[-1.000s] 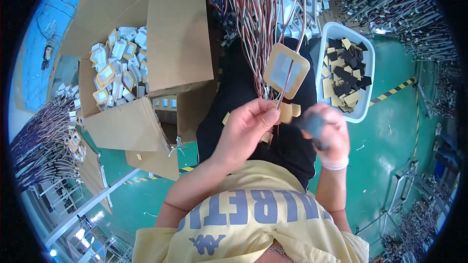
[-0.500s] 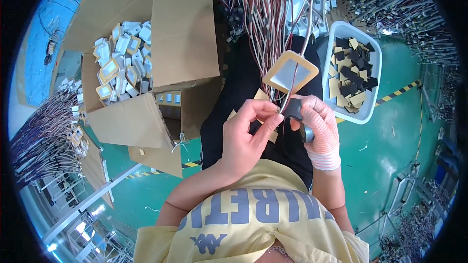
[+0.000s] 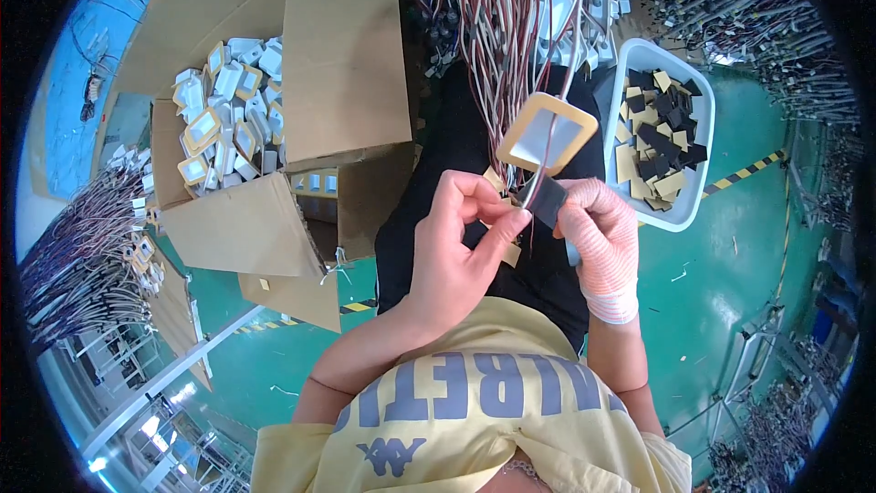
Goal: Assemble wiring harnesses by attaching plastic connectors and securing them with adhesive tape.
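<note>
My left hand [image 3: 456,251] pinches a thin cable [image 3: 575,59] between thumb and forefinger, near its lower end. Above my fingers, that cable runs through a white plastic housing [image 3: 534,139] with a tan rim. A black foam pad [image 3: 549,200] is held by its right edge in my right hand [image 3: 602,242], which wears a striped, see-through covering. The pad's left side touches or nearly touches the cable beside my left fingertips. Something rounded and grey-blue [image 3: 572,253] shows under my right fingers, mostly hidden. Tan pieces [image 3: 511,256] lie on my lap.
An open cardboard box [image 3: 224,228] full of white, tan-rimmed housings [image 3: 228,82] stands at the left. At the right, a white tub [image 3: 698,192] holds black and tan pads. Cable bundles [image 3: 511,27] hang ahead, with more [image 3: 82,246] at far left.
The black pad has turned from a folded shape to a flatter one, angled toward the cable. The housing has tilted slightly. Both hands stay close together.
</note>
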A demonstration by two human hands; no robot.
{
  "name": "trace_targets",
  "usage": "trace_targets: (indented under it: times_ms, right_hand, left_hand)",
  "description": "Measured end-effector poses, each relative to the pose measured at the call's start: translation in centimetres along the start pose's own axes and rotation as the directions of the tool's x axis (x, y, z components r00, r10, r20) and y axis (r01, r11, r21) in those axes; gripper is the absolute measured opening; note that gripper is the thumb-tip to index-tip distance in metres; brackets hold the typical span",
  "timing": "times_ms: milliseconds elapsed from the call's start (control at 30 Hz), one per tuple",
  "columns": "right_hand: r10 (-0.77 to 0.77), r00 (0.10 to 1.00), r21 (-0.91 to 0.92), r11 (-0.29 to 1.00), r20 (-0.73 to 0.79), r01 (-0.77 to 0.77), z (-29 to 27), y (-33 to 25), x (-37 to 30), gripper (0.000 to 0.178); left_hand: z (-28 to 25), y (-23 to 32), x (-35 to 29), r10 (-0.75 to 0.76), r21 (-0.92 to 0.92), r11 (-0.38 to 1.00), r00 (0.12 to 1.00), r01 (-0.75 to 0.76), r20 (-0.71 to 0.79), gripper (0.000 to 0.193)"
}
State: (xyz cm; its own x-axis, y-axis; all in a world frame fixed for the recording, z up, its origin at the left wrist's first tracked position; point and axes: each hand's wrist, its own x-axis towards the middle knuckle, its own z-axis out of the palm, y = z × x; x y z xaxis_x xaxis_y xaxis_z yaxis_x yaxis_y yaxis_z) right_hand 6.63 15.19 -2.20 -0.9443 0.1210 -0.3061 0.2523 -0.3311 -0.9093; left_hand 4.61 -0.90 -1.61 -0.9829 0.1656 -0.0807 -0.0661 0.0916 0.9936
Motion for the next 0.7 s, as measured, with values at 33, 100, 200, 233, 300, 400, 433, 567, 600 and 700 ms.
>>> trace_targets:
  times_ms: [33,100,200,233,300,400,433,567,600,700]
  right_hand:
    - [0.044,0.999,0.017,0.999,0.021,-0.045,0.0,0.0,0.1,0.012]
    - [0.089,0.995,0.034,0.995,0.039,-0.09,0.0,0.0,0.3,0.012]
    - [0.101,0.987,0.085,0.99,0.123,-0.112,-0.2,0.0,0.5,0.018]
    - [0.102,0.987,0.085,0.99,0.122,-0.113,-0.2,0.0,0.5,0.018]
    - [0.104,0.983,0.072,0.991,0.152,-0.116,-0.3,-0.1,0.6,0.022]
    - [0.096,0.981,0.134,0.984,0.171,-0.119,-0.2,0.4,0.5,0.024]
    - [0.097,0.98,0.132,0.984,0.172,-0.121,-0.1,0.5,0.5,0.024]
    - [0.076,0.989,0.229,0.968,0.127,-0.104,0.3,0.8,0.0,0.023]
    - [0.044,0.994,0.179,0.982,0.101,-0.061,0.4,0.9,-0.1,0.023]
    - [0.15,0.983,0.178,0.97,0.108,-0.168,0.6,-0.4,-0.2,0.025]
  left_hand:
    - [0.1,0.1,-0.1,0.0,0.0,1.0,1.0,0.0,0.0,0.026]
    - [0.3,0.1,-0.2,-0.087,-0.185,0.978,0.994,0.097,0.062,0.028]
    - [0.1,0.3,-0.2,-0.182,-0.282,0.936,0.976,0.21,0.122,0.03]
    - [0.1,0.2,-0.2,-0.184,-0.282,0.936,0.975,0.212,0.123,0.03]
    - [0.0,0.2,-0.1,-0.28,-0.328,0.886,0.942,0.327,0.184,0.031]
    - [-0.1,0.2,-0.3,-0.319,-0.427,0.818,0.921,0.386,0.223,0.028]
    - [-0.2,0.2,-0.2,-0.32,-0.428,0.817,0.921,0.387,0.222,0.028]
    - [-0.2,-0.1,-0.2,-0.329,-0.414,0.801,0.896,0.432,0.299,0.025]
    - [-0.2,-0.1,-0.2,-0.303,-0.384,0.834,0.911,0.396,0.28,0.024]
    - [-0.2,-0.6,-0.6,-0.306,-0.325,0.866,0.918,0.379,0.253,0.023]
